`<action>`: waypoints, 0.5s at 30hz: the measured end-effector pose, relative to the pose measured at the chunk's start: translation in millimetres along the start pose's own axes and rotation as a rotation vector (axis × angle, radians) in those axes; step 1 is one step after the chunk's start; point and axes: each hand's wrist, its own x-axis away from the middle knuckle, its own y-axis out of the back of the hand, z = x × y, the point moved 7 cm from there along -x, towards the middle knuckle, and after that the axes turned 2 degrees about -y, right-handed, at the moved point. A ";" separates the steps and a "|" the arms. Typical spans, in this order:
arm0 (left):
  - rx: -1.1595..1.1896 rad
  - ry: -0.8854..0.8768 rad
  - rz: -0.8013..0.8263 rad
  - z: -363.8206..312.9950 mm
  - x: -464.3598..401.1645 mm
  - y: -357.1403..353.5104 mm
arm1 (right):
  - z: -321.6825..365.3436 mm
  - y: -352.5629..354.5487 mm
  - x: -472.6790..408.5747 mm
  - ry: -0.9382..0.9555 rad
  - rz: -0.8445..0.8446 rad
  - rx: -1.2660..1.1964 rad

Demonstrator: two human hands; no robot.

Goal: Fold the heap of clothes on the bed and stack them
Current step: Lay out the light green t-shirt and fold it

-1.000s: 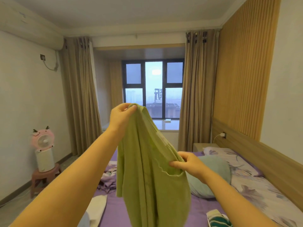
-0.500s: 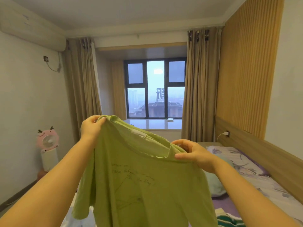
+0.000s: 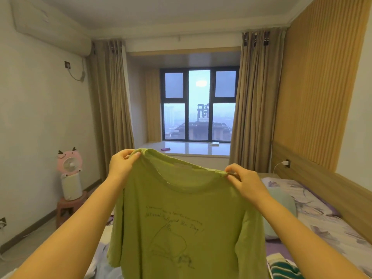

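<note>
Green T-shirt (image 3: pixel 187 222) held up by its shoulders, centre of frame, above the bed (image 3: pixel 322 224).

We see the left hand (image 3: pixel 122 168) with fingers curled round the shirt's left shoulder seam, and the right hand (image 3: pixel 246 183) pinching the right shoulder between thumb and fingertips; the printed front faces us and the hem hangs out of frame at the bottom. We judge the step to be spreading before the fold: keep both shoulders level and taut, let the sleeves hang free, then lower the shirt flat on the bed. Count: one green shirt in hand; one striped green-and-white garment (image 3: pixel 285 268) at lower right; one pale teal pillow (image 3: pixel 281 208) behind the right forearm. We cannot count the rest of the heap, hidden behind the shirt.
</note>
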 end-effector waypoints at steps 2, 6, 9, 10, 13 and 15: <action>0.000 -0.017 0.029 -0.1 0.1 1.3 | 3.9 5.4 0.0 0.003 -0.063 0.023; 0.002 -0.059 0.077 -7.4 0.1 -3.5 | 19.7 19.0 0.1 0.001 -0.245 -0.133; -0.035 -0.127 0.120 -13.9 -0.1 -10.0 | 19.5 26.5 6.3 -0.094 -0.369 -0.201; -0.059 -0.147 0.134 -14.6 -0.2 -11.9 | 18.2 29.1 8.9 -0.116 -0.394 -0.180; -0.090 -0.175 0.177 -13.8 2.8 -15.3 | 14.7 39.9 18.2 -0.136 -0.433 -0.056; -0.052 -0.165 0.215 -13.2 9.3 -16.7 | 13.3 46.8 26.1 -0.135 -0.434 0.013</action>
